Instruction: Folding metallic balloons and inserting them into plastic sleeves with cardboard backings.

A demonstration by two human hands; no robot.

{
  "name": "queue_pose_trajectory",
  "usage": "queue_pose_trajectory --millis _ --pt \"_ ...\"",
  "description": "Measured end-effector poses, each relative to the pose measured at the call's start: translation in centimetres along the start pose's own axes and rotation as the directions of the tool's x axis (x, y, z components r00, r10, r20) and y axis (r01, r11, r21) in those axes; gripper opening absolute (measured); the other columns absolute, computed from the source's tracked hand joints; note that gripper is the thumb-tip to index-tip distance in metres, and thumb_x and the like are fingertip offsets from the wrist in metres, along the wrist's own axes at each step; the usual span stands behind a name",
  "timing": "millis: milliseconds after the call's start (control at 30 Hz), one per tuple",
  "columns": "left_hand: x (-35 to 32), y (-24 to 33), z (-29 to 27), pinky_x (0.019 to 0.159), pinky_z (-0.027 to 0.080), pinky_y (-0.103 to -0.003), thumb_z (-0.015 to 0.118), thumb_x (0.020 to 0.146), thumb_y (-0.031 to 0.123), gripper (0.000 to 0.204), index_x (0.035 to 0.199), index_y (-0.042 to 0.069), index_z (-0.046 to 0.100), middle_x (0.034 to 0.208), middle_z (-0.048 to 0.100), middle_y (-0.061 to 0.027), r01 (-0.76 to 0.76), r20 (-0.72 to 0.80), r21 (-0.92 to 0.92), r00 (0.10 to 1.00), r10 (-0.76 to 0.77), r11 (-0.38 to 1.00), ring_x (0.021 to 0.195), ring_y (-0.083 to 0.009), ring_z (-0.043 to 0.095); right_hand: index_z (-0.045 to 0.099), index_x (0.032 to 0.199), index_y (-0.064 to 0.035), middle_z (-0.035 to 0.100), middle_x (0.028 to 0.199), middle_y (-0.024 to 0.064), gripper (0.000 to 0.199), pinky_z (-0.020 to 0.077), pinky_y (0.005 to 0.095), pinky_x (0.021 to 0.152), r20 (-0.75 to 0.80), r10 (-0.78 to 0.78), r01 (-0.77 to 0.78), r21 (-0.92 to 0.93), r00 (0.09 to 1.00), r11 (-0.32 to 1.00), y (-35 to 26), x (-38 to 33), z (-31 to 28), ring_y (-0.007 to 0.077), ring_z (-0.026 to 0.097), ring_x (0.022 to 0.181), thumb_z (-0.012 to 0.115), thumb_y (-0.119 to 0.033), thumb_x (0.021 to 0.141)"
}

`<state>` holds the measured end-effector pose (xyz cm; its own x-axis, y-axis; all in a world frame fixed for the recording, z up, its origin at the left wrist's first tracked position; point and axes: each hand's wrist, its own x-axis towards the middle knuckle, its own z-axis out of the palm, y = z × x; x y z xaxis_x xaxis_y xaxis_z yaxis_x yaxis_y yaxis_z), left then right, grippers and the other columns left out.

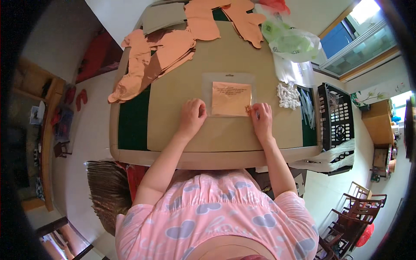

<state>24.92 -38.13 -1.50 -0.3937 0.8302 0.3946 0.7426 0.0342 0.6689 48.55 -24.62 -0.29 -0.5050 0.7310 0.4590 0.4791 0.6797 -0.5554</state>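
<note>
A clear plastic bag (229,77) with a hang hole in its top edge lies flat on the brown board in front of me. Inside is a folded rose-gold foil sheet (231,104) with small dark print. Beside the bag's lower left corner, my left hand (193,115) is closed, its fingers curled; what they hold, if anything, is hidden. My right hand (262,120) pinches at the lower right corner of the bag. A small gold-brown piece (248,110), too small to name, shows next to its fingertips.
Flat rose-gold foil balloons (160,60) and a grey stack (164,18) cover the far left and back. At right lie a pile of small white pieces (288,96), clear straws (307,108) and plastic bags (290,41). A black crate (340,117) stands beside the table.
</note>
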Motion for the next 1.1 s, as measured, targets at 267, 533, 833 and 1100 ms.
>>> queue_pose_trajectory --millis 267,533,833,1100 --pt "0.0 0.7 -0.7 0.072 0.043 -0.042 0.064 0.073 -0.002 0.020 0.083 0.008 0.049 0.079 0.052 -0.0081 -0.098 -0.031 0.078 0.994 0.101 0.992 0.081 -0.0285 0.052 0.057 0.096 -0.0030 0.055 0.096 0.0155 0.014 0.0448 0.0442 0.080 -0.142 0.049 -0.057 -0.055 0.989 0.997 1.5 -0.3 0.6 0.0353 0.052 0.093 0.054 0.004 0.084" --pt "-1.5 2.4 0.0 0.079 0.047 -0.041 0.065 0.075 -0.001 0.020 0.091 0.007 0.055 0.089 0.057 -0.0097 -0.155 -0.070 0.106 0.984 0.163 0.982 0.091 -0.0296 0.055 0.063 0.105 -0.0068 0.057 0.107 0.0126 0.032 0.0467 0.0408 0.087 -0.009 -0.222 0.221 -0.069 0.975 0.973 -3.6 -2.6 2.2 0.0328 0.053 0.101 0.061 0.001 0.075" --pt "-2.2 4.4 2.3 0.092 0.044 -0.043 0.066 0.080 0.011 0.036 0.116 0.010 0.060 0.111 0.056 -0.0078 -0.327 0.094 0.225 0.945 0.314 0.918 0.107 -0.0289 0.051 0.063 0.115 -0.0140 0.060 0.112 0.0056 0.035 0.0436 0.0412 0.090 0.096 -0.157 0.179 -0.307 0.983 0.935 -3.6 -2.4 1.9 0.0290 0.054 0.107 0.057 -0.008 0.082" --pt "0.6 1.0 3.6 0.089 0.043 -0.046 0.067 0.083 0.021 0.033 0.111 0.008 0.058 0.111 0.056 -0.0131 -0.102 0.131 -0.066 0.985 0.110 0.993 0.108 -0.0330 0.052 0.059 0.117 -0.0147 0.057 0.114 0.0048 0.034 0.0412 0.0434 0.092 0.062 -0.088 0.104 -0.330 0.994 0.938 -0.5 -2.7 -0.7 0.0269 0.052 0.110 0.057 -0.009 0.084"
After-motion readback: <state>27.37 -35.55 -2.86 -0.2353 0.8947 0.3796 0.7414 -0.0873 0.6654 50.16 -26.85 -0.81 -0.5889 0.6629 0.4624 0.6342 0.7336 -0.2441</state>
